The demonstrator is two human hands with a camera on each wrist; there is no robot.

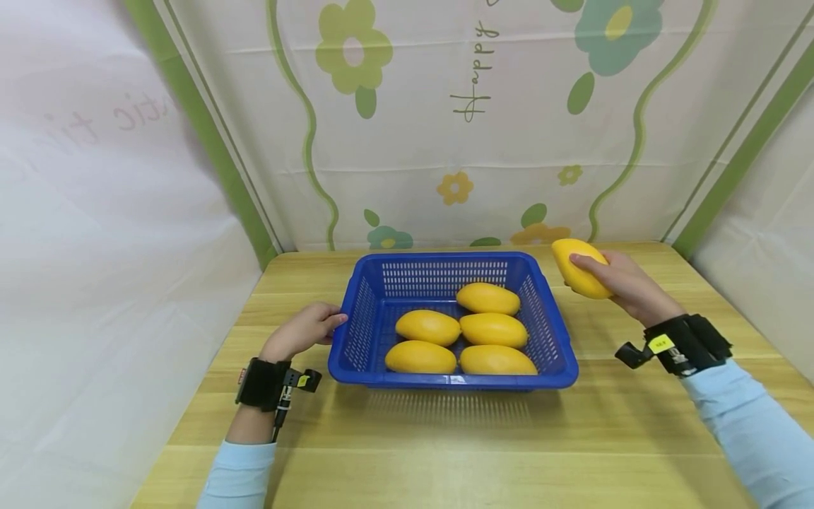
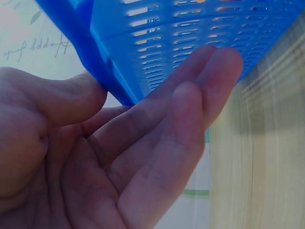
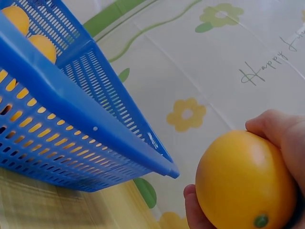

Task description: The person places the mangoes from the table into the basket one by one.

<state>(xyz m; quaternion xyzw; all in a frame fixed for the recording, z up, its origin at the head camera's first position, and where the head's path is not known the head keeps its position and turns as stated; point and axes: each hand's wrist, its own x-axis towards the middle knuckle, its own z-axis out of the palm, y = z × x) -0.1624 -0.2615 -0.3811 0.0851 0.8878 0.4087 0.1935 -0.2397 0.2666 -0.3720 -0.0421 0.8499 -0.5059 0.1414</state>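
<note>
A blue plastic basket (image 1: 453, 380) with slotted walls stands on the table, holding several yellow mangoes (image 1: 427, 327) on its floor. At the basket's left side, my left hand (image 1: 307, 330) grips the rim. The left wrist view shows that thumb (image 2: 71, 98) at the rim and the fingers (image 2: 162, 138) against the outside of the slotted wall (image 2: 157, 47). To the right of the basket, my right hand (image 1: 629, 283) holds another mango (image 1: 580, 268) above the table. The right wrist view shows this mango (image 3: 245, 181) between thumb and fingers, its stem end toward the camera.
The wooden table (image 1: 407, 459) extends around the basket. A white curtain (image 1: 407, 141) with printed flowers hangs behind the table, and more white cloth (image 1: 114, 268) encloses the left side. Each wrist wears a black strap (image 1: 687, 344) with a small camera.
</note>
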